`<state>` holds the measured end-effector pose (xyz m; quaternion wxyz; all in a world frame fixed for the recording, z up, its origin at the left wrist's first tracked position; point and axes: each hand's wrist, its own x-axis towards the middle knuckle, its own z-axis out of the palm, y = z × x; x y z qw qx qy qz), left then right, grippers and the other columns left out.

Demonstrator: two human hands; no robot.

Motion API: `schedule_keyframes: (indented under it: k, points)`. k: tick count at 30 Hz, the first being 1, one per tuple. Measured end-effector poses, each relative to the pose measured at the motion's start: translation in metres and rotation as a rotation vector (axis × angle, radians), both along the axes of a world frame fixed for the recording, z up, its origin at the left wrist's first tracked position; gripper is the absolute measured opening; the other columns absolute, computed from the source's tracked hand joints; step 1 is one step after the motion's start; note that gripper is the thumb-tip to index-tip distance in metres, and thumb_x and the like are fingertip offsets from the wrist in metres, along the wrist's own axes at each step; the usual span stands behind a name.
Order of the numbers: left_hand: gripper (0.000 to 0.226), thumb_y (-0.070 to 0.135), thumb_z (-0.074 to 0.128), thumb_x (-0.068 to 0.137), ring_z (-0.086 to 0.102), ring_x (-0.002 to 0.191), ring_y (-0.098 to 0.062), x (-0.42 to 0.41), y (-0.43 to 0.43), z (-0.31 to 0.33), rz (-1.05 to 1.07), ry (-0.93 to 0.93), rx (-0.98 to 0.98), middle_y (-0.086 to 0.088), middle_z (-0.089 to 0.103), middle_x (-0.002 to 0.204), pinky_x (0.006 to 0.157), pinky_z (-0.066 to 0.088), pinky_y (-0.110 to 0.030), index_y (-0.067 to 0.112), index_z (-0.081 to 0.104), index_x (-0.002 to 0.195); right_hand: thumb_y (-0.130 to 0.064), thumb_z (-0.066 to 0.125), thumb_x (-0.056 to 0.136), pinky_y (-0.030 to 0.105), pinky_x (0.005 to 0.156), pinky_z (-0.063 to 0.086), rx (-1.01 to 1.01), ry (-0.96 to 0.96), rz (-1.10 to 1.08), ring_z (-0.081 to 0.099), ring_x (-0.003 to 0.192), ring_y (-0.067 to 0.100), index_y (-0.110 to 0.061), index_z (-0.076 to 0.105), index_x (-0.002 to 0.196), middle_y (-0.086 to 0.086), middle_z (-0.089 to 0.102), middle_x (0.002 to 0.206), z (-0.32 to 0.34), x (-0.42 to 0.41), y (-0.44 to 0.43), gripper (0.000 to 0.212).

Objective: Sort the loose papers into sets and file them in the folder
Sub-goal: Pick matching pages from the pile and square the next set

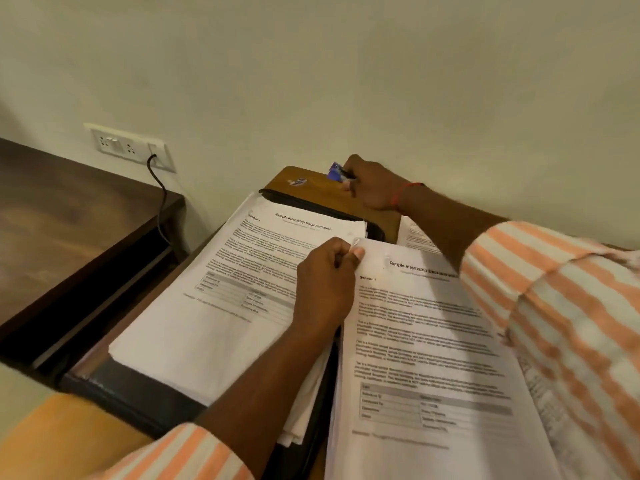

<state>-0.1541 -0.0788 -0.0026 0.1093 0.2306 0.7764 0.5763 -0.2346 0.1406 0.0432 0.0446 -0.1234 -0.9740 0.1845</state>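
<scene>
A black folder (138, 393) lies open on a small wooden table, with a stack of printed sheets (214, 306) resting on it. To its right lies a second printed set (426, 358) headed "Sample Internship Documentation". My left hand (325, 282) pinches the top left corner of that right-hand set, where a paper clip shows. At the table's far edge by the wall, my right hand (372, 185) is curled round a small blue object (335, 172); what that object is cannot be told. More paper (412, 233) peeks out under my right forearm.
A dark wooden desk (69, 216) stands to the left, lower than the table. A wall socket plate (130, 145) with a black cable (160, 199) plugged in sits above it. The plain wall runs close behind the table. A small sticker (298, 182) lies on the table's far end.
</scene>
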Motion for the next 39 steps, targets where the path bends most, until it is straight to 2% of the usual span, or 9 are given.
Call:
schedule_keyframes:
  k: [5,8,11,14,17,25,31,37,39]
  points:
    - [0.029,0.036,0.058,0.101,0.060,0.070,-0.010,0.008,-0.003,0.006,-0.016,0.015,0.046,0.005,0.062,0.073,0.066,0.048,-0.025,0.022,0.054,0.076,-0.024,0.042,0.108,0.034,0.064,0.036,0.060,-0.138,0.168,0.042,0.071,0.020,-0.012,0.040,0.116,0.011,0.054,0.088,0.041,0.088,-0.009,0.015]
    - [0.025,0.036,0.059,0.100,0.060,0.072,-0.012,0.009,-0.004,0.007,-0.013,0.010,0.061,0.004,0.063,0.076,0.069,0.049,-0.029,0.019,0.059,0.082,-0.030,0.044,0.107,0.033,0.065,0.035,0.161,-0.229,0.228,0.044,0.072,0.016,-0.015,0.042,0.116,0.000,0.053,0.087,0.057,0.128,-0.020,0.018]
    - [0.023,0.034,0.061,0.100,0.056,0.070,-0.008,0.011,-0.004,0.009,-0.011,0.033,0.072,0.007,0.062,0.075,0.066,0.045,-0.027,0.019,0.061,0.083,-0.040,0.049,0.104,0.031,0.079,0.038,0.185,-0.224,0.264,0.051,0.089,0.012,-0.024,0.045,0.121,-0.009,0.056,0.107,0.063,0.153,-0.031,0.024]
    - [0.025,0.034,0.062,0.099,0.057,0.070,-0.013,0.012,-0.004,0.009,-0.015,0.098,0.065,0.000,0.064,0.074,0.070,0.050,-0.039,0.016,0.062,0.083,-0.051,0.050,0.100,0.033,0.092,0.043,0.222,-0.240,0.242,0.054,0.109,0.015,-0.020,0.046,0.135,-0.002,0.056,0.131,0.060,0.166,-0.045,0.047]
    - [0.025,0.033,0.062,0.099,0.060,0.072,-0.022,0.012,-0.005,0.007,-0.019,0.143,0.053,-0.006,0.065,0.075,0.070,0.050,-0.043,0.013,0.061,0.083,-0.053,0.049,0.099,0.041,0.098,0.047,0.271,-0.209,0.230,0.057,0.115,0.024,-0.021,0.045,0.138,0.004,0.057,0.136,0.052,0.175,-0.055,0.052]
    - [0.028,0.033,0.062,0.100,0.042,0.059,-0.006,0.010,-0.002,0.001,-0.026,0.180,0.061,0.004,0.055,0.066,0.058,0.034,-0.022,0.012,0.060,0.083,-0.060,0.042,0.097,0.034,0.089,0.043,0.489,-0.132,0.267,0.056,0.100,0.023,-0.026,0.045,0.136,-0.001,0.057,0.129,0.053,0.178,-0.063,0.051]
    - [0.025,0.029,0.061,0.100,0.043,0.062,-0.009,0.008,0.000,-0.001,-0.036,0.228,0.054,-0.004,0.060,0.072,0.060,0.036,-0.025,0.010,0.060,0.084,-0.062,0.042,0.097,0.034,0.086,0.043,0.631,-0.201,0.336,0.046,0.084,0.014,-0.027,0.051,0.129,-0.005,0.056,0.113,0.062,0.167,-0.080,0.048]
    - [0.027,0.034,0.062,0.099,0.049,0.063,-0.009,0.009,-0.003,-0.002,-0.061,0.231,0.077,0.006,0.057,0.067,0.058,0.035,-0.023,0.015,0.058,0.081,-0.059,0.045,0.098,0.035,0.085,0.044,0.622,-0.261,0.373,0.048,0.082,0.014,-0.026,0.055,0.123,-0.005,0.056,0.108,0.068,0.161,-0.075,0.043]
    - [0.023,0.035,0.065,0.097,0.058,0.069,-0.011,0.008,-0.003,-0.001,-0.048,0.212,0.103,0.006,0.061,0.072,0.060,0.041,-0.024,0.017,0.057,0.084,-0.061,0.044,0.097,0.037,0.084,0.045,0.629,-0.263,0.368,0.047,0.080,0.014,-0.027,0.055,0.117,-0.005,0.056,0.106,0.070,0.160,-0.075,0.041]
